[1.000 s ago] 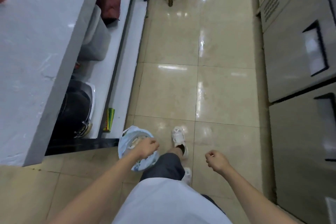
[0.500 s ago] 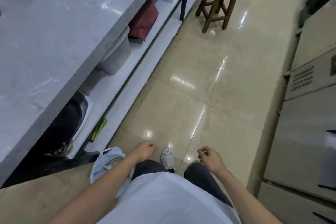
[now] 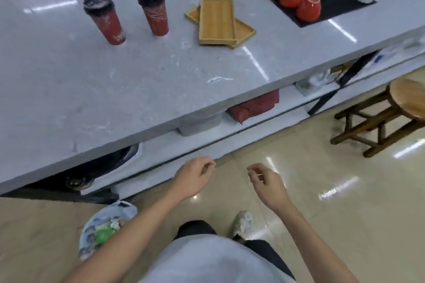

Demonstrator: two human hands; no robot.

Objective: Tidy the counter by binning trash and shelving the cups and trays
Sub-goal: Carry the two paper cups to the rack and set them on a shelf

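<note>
A long pale marble desk [image 3: 96, 89] runs across a shop floor of glossy beige tile. At its far left edge stand two red lidded cups [image 3: 128, 16]; toward the middle lie two stacked wooden trays [image 3: 217, 20]. The trash bag [image 3: 103, 230] sits on the floor under your left arm, already filled. Your left hand [image 3: 194, 178] and right hand [image 3: 266, 182] hang below the near edge, each grip loosely curled and holding nothing. Binning looks done; you likely reach up for the cups next, then shelve them. A wooden stool [image 3: 395, 110] stands right.
</note>
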